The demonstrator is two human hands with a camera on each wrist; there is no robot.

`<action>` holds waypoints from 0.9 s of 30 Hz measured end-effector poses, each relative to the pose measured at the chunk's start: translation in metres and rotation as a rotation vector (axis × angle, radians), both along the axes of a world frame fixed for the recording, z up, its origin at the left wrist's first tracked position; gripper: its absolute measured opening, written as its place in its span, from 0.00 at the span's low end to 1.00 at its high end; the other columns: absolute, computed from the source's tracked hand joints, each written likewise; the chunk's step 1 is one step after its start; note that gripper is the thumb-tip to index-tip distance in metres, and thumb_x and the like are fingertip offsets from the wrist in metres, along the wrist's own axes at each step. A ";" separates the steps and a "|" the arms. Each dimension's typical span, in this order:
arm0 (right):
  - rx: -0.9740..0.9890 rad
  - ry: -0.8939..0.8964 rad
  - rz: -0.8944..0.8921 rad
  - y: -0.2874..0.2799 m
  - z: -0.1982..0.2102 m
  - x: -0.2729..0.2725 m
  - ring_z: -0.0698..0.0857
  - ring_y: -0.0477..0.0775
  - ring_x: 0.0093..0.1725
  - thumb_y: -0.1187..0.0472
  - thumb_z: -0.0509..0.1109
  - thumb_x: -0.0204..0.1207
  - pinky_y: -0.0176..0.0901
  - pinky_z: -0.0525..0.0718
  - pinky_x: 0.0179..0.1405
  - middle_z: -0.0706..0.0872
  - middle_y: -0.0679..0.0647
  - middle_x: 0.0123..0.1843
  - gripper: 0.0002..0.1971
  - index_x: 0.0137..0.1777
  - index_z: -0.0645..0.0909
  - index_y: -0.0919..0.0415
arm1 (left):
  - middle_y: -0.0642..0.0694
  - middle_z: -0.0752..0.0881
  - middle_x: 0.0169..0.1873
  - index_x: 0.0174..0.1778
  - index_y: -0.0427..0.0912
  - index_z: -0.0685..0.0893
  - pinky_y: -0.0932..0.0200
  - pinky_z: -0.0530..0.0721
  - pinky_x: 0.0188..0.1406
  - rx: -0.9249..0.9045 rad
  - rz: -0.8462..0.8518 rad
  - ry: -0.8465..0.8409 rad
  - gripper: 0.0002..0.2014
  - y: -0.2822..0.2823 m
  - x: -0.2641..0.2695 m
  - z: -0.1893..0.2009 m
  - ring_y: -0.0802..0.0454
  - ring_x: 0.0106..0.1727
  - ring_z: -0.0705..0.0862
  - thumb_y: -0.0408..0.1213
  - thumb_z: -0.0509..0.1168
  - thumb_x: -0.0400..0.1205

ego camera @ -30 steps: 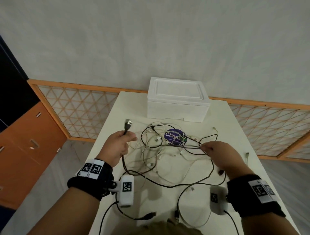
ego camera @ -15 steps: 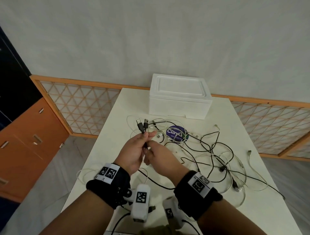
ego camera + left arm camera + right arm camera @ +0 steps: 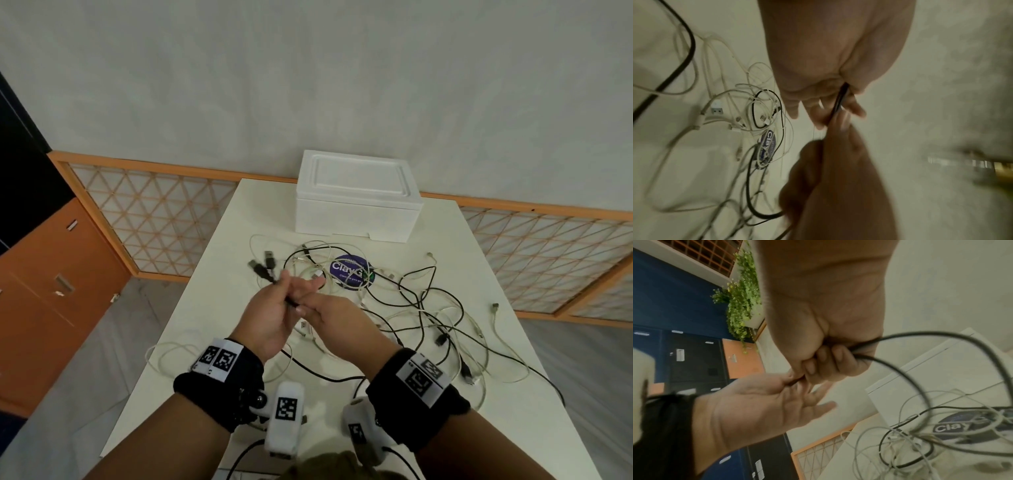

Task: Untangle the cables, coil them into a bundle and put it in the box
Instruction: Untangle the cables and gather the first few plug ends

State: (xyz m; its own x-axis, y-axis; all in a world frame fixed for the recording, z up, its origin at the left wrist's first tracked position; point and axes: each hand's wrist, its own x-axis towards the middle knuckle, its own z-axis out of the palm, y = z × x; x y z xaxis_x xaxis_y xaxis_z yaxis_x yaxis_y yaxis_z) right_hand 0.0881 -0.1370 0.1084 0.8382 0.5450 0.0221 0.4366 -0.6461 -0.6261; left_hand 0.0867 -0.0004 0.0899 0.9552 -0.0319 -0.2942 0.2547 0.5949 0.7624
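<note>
My left hand is raised over the table and pinches a doubled black cable between thumb and fingers. The cable's two USB plugs stick out past the fingers. My right hand sits just behind it, fingers curled round the same black cable, whose two strands loop down into the tangle of black and white cables. In the left wrist view the cable runs under my thumb. The white foam box stands shut at the table's far edge.
A round blue sticker-like disc lies under the cables in front of the box. The white table drops off at left and right, with a lattice screen behind it. Loose white cable loops reach the left edge.
A second ago my right hand was in the tangle at the right. It has come over to my left hand, which now holds two plugs instead of one.
</note>
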 end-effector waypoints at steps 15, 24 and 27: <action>-0.599 -0.068 -0.183 -0.105 -0.008 -0.019 0.83 0.52 0.56 0.41 0.58 0.81 0.42 0.77 0.51 0.87 0.49 0.52 0.16 0.57 0.84 0.45 | 0.52 0.62 0.15 0.29 0.45 0.66 0.59 0.65 0.32 -0.162 0.472 0.340 0.22 0.088 -0.049 -0.061 0.54 0.14 0.61 0.48 0.49 0.89; -0.824 0.342 0.113 -0.111 -0.044 -0.027 0.81 0.52 0.45 0.27 0.47 0.75 0.41 0.77 0.45 0.84 0.53 0.44 0.37 0.51 0.86 0.57 | 0.51 0.65 0.16 0.37 0.40 0.76 0.60 0.64 0.24 -0.067 0.190 0.576 0.14 0.069 -0.082 -0.097 0.56 0.15 0.63 0.40 0.54 0.87; -0.577 0.032 0.177 -0.083 -0.055 -0.025 0.86 0.51 0.40 0.31 0.52 0.75 0.41 0.83 0.41 0.87 0.48 0.40 0.26 0.45 0.86 0.47 | 0.52 0.63 0.15 0.34 0.41 0.74 0.63 0.62 0.15 -0.125 0.212 0.614 0.14 0.071 -0.090 -0.105 0.56 0.13 0.61 0.39 0.54 0.86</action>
